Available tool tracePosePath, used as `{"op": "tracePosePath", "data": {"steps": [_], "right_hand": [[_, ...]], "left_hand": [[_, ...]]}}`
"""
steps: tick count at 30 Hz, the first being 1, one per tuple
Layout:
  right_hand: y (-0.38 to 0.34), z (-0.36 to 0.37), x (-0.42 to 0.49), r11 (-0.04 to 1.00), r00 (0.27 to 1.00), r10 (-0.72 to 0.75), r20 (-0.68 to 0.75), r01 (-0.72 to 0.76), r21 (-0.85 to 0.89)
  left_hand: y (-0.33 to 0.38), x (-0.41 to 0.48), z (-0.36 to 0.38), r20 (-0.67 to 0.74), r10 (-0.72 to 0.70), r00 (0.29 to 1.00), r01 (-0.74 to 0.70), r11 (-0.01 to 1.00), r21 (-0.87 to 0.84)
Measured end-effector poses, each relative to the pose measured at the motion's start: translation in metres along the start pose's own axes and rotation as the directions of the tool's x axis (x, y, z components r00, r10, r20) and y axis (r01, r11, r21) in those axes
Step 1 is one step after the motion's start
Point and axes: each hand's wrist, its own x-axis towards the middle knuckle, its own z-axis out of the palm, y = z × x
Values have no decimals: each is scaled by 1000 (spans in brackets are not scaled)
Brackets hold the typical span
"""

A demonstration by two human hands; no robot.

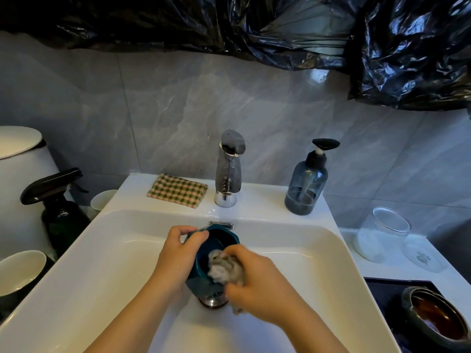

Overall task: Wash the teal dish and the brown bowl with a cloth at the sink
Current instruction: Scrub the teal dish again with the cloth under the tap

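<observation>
Backdrop: grey tiled wall, black plastic sheeting hanging overhead, white sink [318,250] below.
Left hand [178,253]: gripping the teal dish [219,240], fingers [183,230] curled over its left rim, holding it tilted above the drain [212,303].
Right hand [260,286]: fingers clamped round a bunched grey cloth [224,270], pressing it into the dish's hollow, just across from the left fingers.
Teal dish: being scrubbed on the inside; probably needing its outside wiped and a rinse, with no water visibly running from the tap [229,169].
Brown bowl [438,319]: sitting well off to the right of the right fingers, on a dark surface beside the sink, untouched.
Progress: judging early to middle; first item in hand, second waiting entirely.
Spare: checked cloth [177,191] lying beyond the left fingers, beside the tap.
</observation>
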Motion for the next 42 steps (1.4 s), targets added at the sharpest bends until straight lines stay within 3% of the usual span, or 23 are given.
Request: {"op": "tracePosePath", "data": {"steps": [3, 5, 7, 10, 13, 15, 16, 18, 21, 23, 25, 27, 31, 35, 36, 38, 40, 42], "right_hand": [[12, -7, 4, 948, 970, 151, -192, -87, 306], [14, -1, 8, 954, 938, 155, -312, -60, 293], [12, 12, 10, 988, 930, 55, -362, 1, 153], [10, 33, 14, 999, 948, 6, -317, 11, 52], [4, 33, 18, 933, 977, 150, -152, -89, 348], [1, 34, 16, 838, 992, 126, 26, -120, 533], [2, 35, 15, 843, 994, 79, 76, -107, 527], [3, 33, 12, 913, 994, 3, 108, -47, 406], [7, 21, 7, 997, 991, -51, 121, 43, 68], [8, 17, 6, 973, 997, -59, 55, 70, -219], [9, 25, 9, 931, 995, -90, -46, 68, -360], [11, 36, 13, 938, 993, -78, -90, 42, -344], [11, 41, 19, 994, 993, -63, -96, 53, -100], [9, 34, 16, 992, 998, -62, 32, 58, 110], [8, 30, 14, 994, 993, -92, 67, 87, 72], [10, 25, 12, 967, 980, -180, 80, 191, -166], [15, 27, 13, 841, 936, -353, 8, 321, -435], [27, 34, 16, 755, 930, -365, -48, 266, -599]], "left_hand": [[-1, 0, -1, -6, -8, 1000, 8, 1000, 12], [-2, -1, 2, -5, -7, 1000, 7, 1000, 7], [-2, -4, 6, 0, -13, 1000, 13, 1000, -7], [-4, -7, 10, 24, -18, 1000, 18, 1000, -23], [-4, -8, 10, 42, 1, 999, -1, 1000, 8], [-4, -8, 10, 41, 6, 999, -6, 1000, 17], [-4, -8, 9, 41, 1, 999, -1, 1000, 9], [-2, -8, 8, 35, -18, 999, 19, 999, -32], [1, -8, 5, 22, -28, 999, 29, 998, -58], [2, -8, 5, 30, -32, 999, 33, 998, -49], [2, -9, 6, 43, -27, 999, 28, 999, -31], [1, -10, 8, 69, -21, 997, 21, 1000, -6], [2, -18, 11, 120, -53, 991, 60, 997, -55], [5, -15, 10, 78, -32, 996, 37, 997, -62], [5, -14, 8, 55, -31, 998, 34, 998, -62], [5, -11, 5, 23, -36, 999, 38, 997, -69], [4, -9, 4, 19, -32, 999, 33, 998, -55], [2, -7, 4, 36, -20, 999, 21, 999, -27]]}}
